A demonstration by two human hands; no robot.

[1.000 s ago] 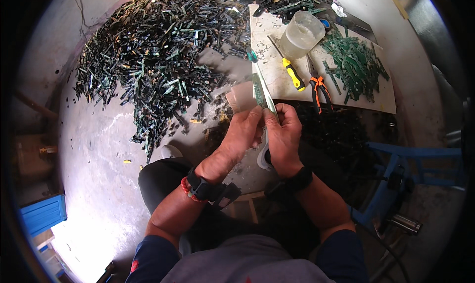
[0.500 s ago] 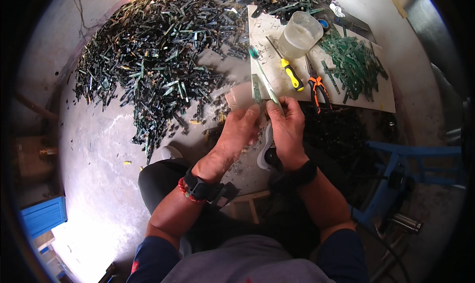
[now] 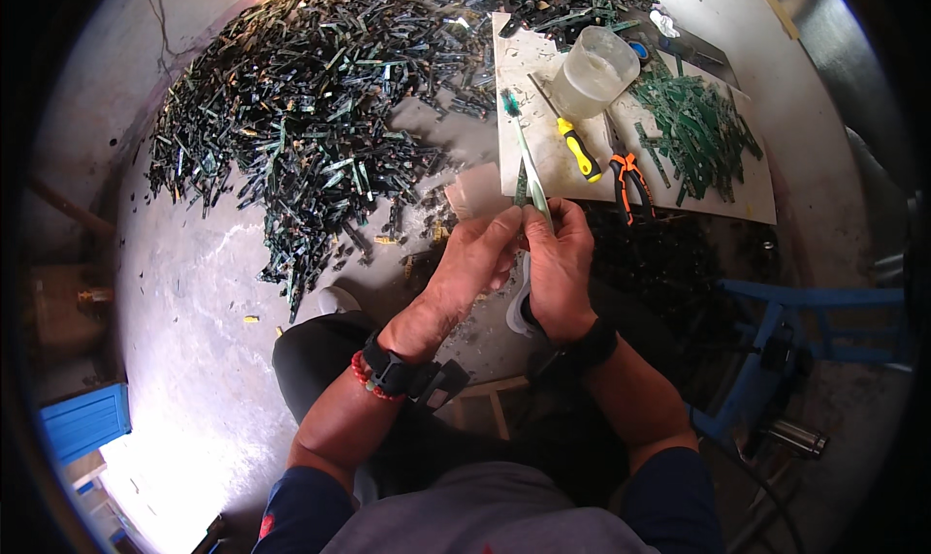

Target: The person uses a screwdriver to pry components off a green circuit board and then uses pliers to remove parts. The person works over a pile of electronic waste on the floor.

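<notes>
Toothbrush (image 3: 529,163) sat gripped in right hand (image 3: 560,263), bristled head pointing away; left hand (image 3: 480,253) pinched narrow green strip (image 3: 521,185) just beside toothbrush.

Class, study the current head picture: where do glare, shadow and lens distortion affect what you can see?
Head view: glare washes the floor nearly white at lower left; head view: deep shadow below the board, beyond the right hand, hides detail; head view: the fisheye lens leaves a dark curved border.
</notes>
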